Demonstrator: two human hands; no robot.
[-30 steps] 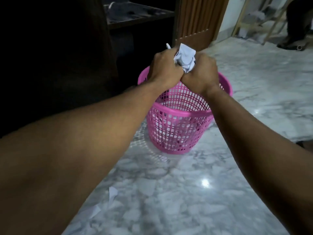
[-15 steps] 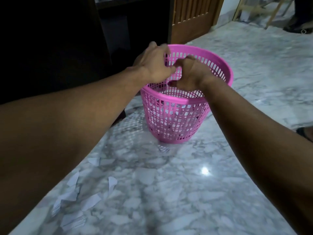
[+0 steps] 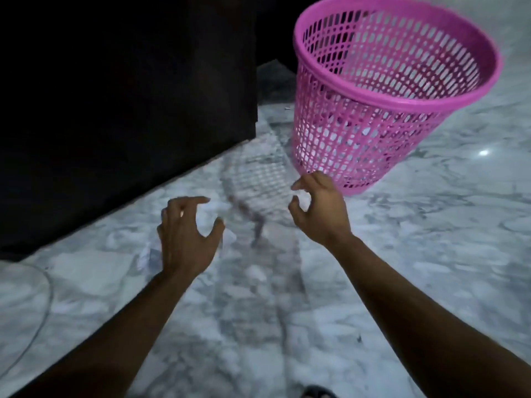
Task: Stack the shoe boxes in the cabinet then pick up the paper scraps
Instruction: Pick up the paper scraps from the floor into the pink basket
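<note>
Marble floor [image 3: 402,254] filled the view, with a dark cabinet [image 3: 129,110] along its left edge. Half a second before, both hands hovered at the pink basket [image 3: 373,116] rim; now they had dropped low. The left hand [image 3: 184,237] and right hand [image 3: 319,211] hung with fingers loosely curled, holding nothing. Paper scraps [image 3: 145,255], blurred, lay just beside the left hand near the cabinet's base. The basket stood upright, mouth upward; bare floor stretched to the right.

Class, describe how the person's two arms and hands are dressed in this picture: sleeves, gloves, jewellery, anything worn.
Both forearms are bare, with no sleeve showing. The left hand and right hand wear no gloves, and no watch, bracelet or ring is visible, though the picture is dim and blurred.
</note>
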